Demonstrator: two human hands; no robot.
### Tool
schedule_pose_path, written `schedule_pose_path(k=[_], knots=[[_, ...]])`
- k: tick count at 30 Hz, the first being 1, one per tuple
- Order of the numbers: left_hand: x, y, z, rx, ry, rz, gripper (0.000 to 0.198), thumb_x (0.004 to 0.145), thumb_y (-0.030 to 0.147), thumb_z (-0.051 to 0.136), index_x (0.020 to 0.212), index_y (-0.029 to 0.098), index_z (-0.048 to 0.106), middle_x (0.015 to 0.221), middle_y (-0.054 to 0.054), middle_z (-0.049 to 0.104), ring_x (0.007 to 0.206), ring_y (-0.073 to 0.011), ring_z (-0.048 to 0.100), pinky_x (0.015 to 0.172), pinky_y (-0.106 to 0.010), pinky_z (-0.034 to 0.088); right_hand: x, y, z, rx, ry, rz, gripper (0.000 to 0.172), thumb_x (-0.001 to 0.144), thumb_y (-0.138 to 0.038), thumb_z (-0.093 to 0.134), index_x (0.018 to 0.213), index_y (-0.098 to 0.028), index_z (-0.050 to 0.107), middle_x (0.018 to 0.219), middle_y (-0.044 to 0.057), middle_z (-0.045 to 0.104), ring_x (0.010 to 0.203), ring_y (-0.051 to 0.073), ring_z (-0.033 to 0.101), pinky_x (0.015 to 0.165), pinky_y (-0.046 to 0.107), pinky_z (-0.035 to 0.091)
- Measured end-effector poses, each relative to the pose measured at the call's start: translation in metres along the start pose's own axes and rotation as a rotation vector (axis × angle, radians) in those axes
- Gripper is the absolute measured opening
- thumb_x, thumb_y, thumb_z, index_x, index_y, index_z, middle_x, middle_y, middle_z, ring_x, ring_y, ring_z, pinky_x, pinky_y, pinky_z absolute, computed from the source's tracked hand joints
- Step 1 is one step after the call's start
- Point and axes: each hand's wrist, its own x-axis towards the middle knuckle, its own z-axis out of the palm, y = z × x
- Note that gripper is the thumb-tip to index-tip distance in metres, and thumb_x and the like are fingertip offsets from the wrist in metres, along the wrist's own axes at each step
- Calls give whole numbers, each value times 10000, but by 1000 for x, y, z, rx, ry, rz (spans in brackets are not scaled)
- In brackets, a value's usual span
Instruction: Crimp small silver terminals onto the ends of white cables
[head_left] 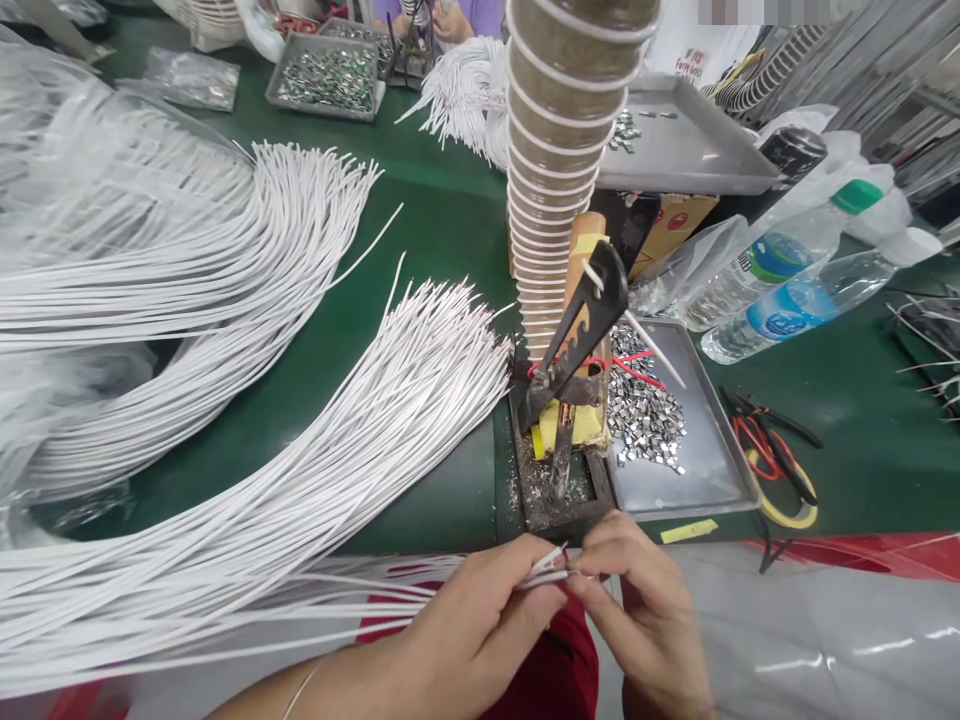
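My left hand (480,620) is closed around a few white cables (551,577), whose stripped ends poke out past the thumb and forefinger. At those ends my right hand (649,600) pinches thin wires between thumb and fingers; the exact strands are too small to make out. Both hands are low in the view, in front of the table's edge. A thick bundle of white cables (375,430) lies to the left, its ends by a soldering stand (559,480). On the stand a black holder (581,310) leans against a wooden handle (589,235).
A ribbed hose (566,150) rises behind the stand. To the right are a metal tray (712,470) of small metal parts, pliers (780,450), yellow tape (802,515) and water bottles (795,305). Another cable bundle (225,280) lies left. A person's hand (452,22) shows across the table.
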Motion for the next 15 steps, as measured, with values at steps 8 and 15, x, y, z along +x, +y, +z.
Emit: schedule_pose_path(k=[8,15], knots=[[4,0,-2,34,-33,11,282,1054,225,450,790,179,538,759,49,576,714,-103,518,682,-213,361,-2,0,20,66,141,-167,211,950,-77,538,1090,-187,650,809,20,615,736,142,542,687,324,496],[7,-2,-3,-61,-4,-74,372,1087,302,388,802,172,589,781,27,630,749,-112,576,750,-216,404,4,11,-16,-434,129,-76,229,962,-178,629,1181,-230,672,943,37,555,874,156,540,737,298,488]])
